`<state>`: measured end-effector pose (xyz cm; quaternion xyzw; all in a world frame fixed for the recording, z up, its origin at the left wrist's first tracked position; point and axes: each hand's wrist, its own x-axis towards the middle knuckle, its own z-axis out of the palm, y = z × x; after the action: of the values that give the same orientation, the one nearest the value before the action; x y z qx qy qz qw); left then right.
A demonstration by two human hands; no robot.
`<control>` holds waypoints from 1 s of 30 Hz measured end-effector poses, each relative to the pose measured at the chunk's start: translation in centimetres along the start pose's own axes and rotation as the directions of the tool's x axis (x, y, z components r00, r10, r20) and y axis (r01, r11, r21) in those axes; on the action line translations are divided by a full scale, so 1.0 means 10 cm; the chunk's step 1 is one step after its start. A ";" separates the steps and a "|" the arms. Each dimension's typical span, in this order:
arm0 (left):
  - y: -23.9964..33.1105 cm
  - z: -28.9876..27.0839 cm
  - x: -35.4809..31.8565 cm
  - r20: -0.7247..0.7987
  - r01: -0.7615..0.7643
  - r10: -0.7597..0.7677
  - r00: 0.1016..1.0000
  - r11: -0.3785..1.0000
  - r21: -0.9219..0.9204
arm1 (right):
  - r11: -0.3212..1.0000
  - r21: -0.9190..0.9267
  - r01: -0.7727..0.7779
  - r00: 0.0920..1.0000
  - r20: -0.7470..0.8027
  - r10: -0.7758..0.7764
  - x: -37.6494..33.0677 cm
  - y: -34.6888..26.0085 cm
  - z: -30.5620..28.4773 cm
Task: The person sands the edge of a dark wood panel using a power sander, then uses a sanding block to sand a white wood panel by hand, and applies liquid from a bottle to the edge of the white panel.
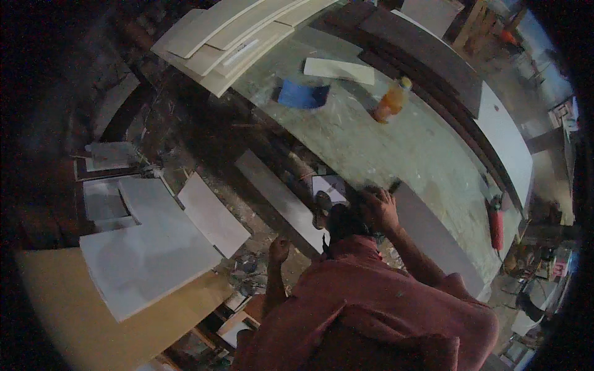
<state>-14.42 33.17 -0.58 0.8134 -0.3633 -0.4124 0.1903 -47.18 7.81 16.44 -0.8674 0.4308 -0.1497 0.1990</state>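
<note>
My right hand is at the near edge of the green worktable, beside the end of a long grey-brown board. Its fingers are bent, and a small dark piece shows by the fingertips; what they grip is hidden. Lower and to the left, my left hand hangs at my side, curled into a fist with nothing seen sticking out of it. Below the table edge a pale board leans or lies near my feet, with a small white piece beside it.
On the worktable are a bottle of orange liquid, a blue sheet, a cream strip and a red power tool. Pale boards and dark boards are stacked behind. White panels lie at left.
</note>
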 end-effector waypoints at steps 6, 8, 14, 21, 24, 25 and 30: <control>0.18 -0.69 0.41 -0.084 0.007 -0.021 0.996 0.986 -0.168 | 0.949 0.315 0.008 0.997 -0.079 0.018 1.42 0.01 0.01; 0.97 -1.07 0.72 -0.177 0.004 -0.043 0.983 0.977 -0.214 | 0.926 0.350 -0.140 0.987 -0.031 0.161 1.63 0.09 0.02; 2.53 -1.99 1.84 -0.449 -0.525 0.392 0.803 0.822 -0.221 | 0.816 0.481 -0.321 0.936 0.033 0.349 2.20 -0.03 0.22; 4.92 -2.17 3.44 -0.083 -0.842 0.884 0.460 0.464 0.275 | 0.562 0.730 -0.388 0.858 0.065 0.509 2.06 -0.23 0.11; 5.09 -2.07 4.07 0.201 -0.821 0.831 0.518 0.418 0.389 | 0.428 0.770 -0.474 0.729 0.070 0.681 1.87 -0.45 0.20; 4.97 -2.12 4.35 0.266 -0.830 0.816 0.514 0.393 0.396 | 0.407 0.783 -0.471 0.691 0.041 0.721 1.84 -0.50 0.22; 4.92 -2.16 4.61 0.492 -0.817 0.653 0.576 0.477 0.324 | 0.283 0.854 -0.437 0.394 -0.101 0.913 1.83 -1.04 0.31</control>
<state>-0.06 -33.71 17.48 0.5186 -0.8009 -0.2919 0.0656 -27.99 -0.56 20.25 -0.3216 0.7176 -0.4536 0.4195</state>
